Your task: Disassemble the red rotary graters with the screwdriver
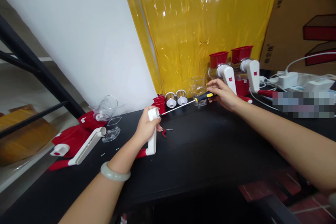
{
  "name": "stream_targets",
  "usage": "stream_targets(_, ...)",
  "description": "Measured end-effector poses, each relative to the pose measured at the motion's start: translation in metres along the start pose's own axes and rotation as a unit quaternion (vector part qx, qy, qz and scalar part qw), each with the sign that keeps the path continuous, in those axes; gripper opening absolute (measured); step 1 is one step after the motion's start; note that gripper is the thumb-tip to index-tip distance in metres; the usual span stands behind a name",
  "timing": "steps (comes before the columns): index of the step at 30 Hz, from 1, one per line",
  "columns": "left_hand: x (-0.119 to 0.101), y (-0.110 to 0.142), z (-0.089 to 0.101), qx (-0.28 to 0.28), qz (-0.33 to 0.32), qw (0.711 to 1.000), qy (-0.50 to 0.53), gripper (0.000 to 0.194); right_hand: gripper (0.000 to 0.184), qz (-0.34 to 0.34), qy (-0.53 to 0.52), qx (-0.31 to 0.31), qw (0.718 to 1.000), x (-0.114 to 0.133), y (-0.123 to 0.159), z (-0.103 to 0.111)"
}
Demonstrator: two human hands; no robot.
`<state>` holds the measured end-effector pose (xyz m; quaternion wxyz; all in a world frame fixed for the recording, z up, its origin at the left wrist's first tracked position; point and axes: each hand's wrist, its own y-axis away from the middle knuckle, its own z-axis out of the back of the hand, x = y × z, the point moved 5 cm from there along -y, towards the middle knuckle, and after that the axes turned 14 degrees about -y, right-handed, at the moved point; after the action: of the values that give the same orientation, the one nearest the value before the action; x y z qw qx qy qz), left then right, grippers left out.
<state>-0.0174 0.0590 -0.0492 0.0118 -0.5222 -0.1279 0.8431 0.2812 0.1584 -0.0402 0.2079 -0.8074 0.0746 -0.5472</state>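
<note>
My left hand [145,126] is wrapped round a white crank handle [151,143] with a red grip, held upright over the black table. In my right hand [220,92] is a screwdriver [203,97] with a black and yellow handle. Its long shaft points left, and the tip meets the side of the crank handle near its top end. Just right of my left hand lie a small red part [164,133] and a small metal piece [170,129]. A clear plastic housing [197,84] stands behind the screwdriver.
Two grater drums [181,97] and red hoppers [159,103] stand at the back. To the left are red bases [70,140], another white crank handle [88,147] and clear parts [111,134]. Two assembled rotary graters [241,54], white chargers and cables [288,78] occupy the right.
</note>
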Motion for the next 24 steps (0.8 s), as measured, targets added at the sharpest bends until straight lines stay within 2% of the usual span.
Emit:
stream_targets(3, 0.0013, 0.0009, -0.0024, 0.007, 0.003, 1.000, -0.003, 0.045, 0.030, -0.015, 0.012, 0.000, 1.000, -0.0003, -0.0011, 0.0023)
stream_targets(6, 0.0029, -0.0003, -0.0018, 0.006, 0.000, 1.000, -0.007, 0.044, 0.043, -0.033, 0.098, 0.011, 0.995, -0.0037, -0.0015, 0.0045)
stream_targets(8, 0.0038, -0.0017, 0.0001, 0.002, -0.005, 1.000, -0.009, 0.044, 0.044, -0.023, 0.141, 0.020, 0.990, -0.0047, -0.0012, 0.0040)
stream_targets(10, 0.0045, -0.0029, 0.0023, -0.003, -0.006, 1.000, -0.007, 0.044, 0.036, 0.000, 0.114, 0.020, 0.993, -0.0037, -0.0005, 0.0023)
stream_targets(12, 0.0046, -0.0036, 0.0039, -0.007, -0.007, 1.000, 0.000, 0.045, 0.033, 0.011, 0.042, 0.014, 0.999, -0.0024, 0.0004, 0.0005)
stream_targets(15, 0.0040, -0.0035, 0.0033, -0.006, -0.008, 1.000, 0.005, 0.045, 0.033, -0.006, -0.041, 0.021, 0.999, -0.0016, 0.0015, -0.0025)
stream_targets(18, 0.0037, -0.0022, 0.0005, 0.002, -0.008, 1.000, -0.002, 0.044, 0.032, -0.015, -0.067, 0.027, 0.997, -0.0006, 0.0009, -0.0020)
stream_targets(21, 0.0048, -0.0016, -0.0004, 0.005, -0.004, 1.000, -0.004, 0.044, 0.027, -0.025, -0.012, 0.019, 0.999, -0.0023, -0.0006, 0.0022)
stream_targets(24, 0.0050, -0.0024, 0.0015, -0.001, -0.006, 1.000, -0.001, 0.045, 0.038, -0.022, 0.123, 0.034, 0.992, -0.0031, -0.0005, 0.0032)
